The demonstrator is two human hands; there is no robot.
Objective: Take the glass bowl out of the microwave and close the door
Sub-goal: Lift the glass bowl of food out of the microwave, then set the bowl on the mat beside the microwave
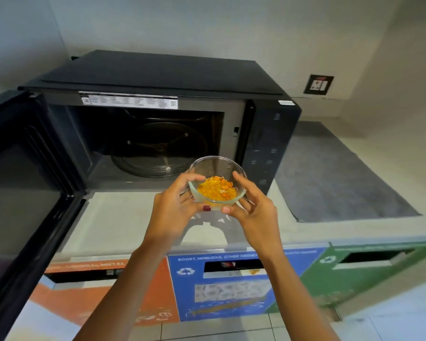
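A small clear glass bowl (217, 168) with orange-yellow food in it is held in the air just in front of the microwave's opening, above the counter. My left hand (175, 210) grips its left side and my right hand (253, 210) grips its right side and underside. The black microwave (158, 75) stands on the counter with its cavity exposed and the glass turntable (148, 156) bare inside. Its door (22, 188) is swung wide out to the left.
A grey mat (335, 173) lies on the pale counter (123, 217) right of the microwave. A wall socket (319, 84) sits behind it. Below the counter edge are orange, blue (221, 286) and green (369, 267) recycling bin fronts with slots.
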